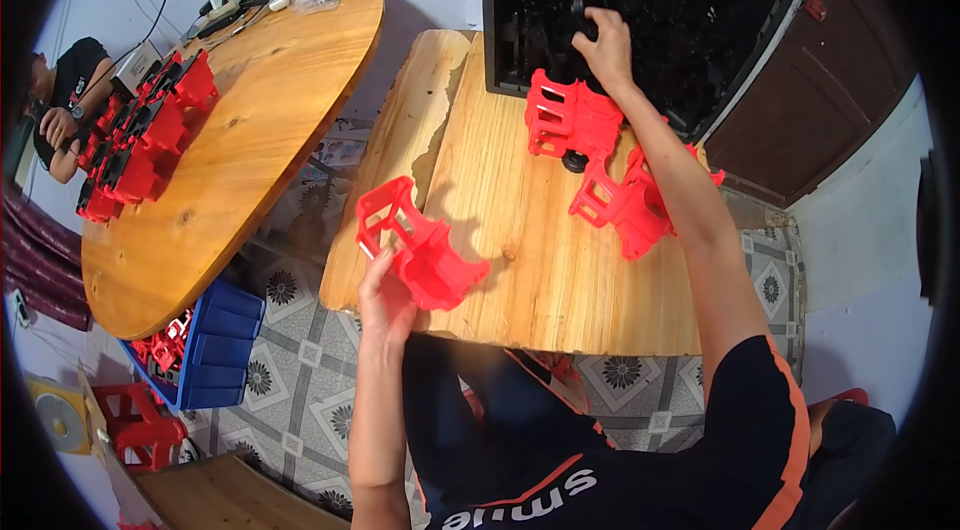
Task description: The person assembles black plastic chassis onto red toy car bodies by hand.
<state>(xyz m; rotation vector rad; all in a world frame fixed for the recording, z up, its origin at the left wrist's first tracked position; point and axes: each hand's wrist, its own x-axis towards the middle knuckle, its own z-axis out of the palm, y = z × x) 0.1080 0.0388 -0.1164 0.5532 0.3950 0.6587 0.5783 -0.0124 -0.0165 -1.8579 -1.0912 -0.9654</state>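
Observation:
My left hand (387, 299) grips a red plastic toy truck body (432, 268) by its lower side, holding it tilted above the near left of the wooden table. Over a large black tray (492, 60) at the far side, my right hand (606, 45) is stretched out, thumb and forefinger apart. A small round black piece (577, 6), like a wheel, lies just beyond its fingertips. Two more red truck bodies rest on the table under and beside my right forearm: one (575, 120) against the tray, with a black wheel (574, 161) at its underside, and another (630, 205) nearer me.
To the left, an oval wooden table (270, 120) carries rows of red and black toy trucks (150, 135), cables and a phone. A person (75, 105) sits behind it. Below stands a blue crate (220, 350) of red parts, beside a red stool (140, 420).

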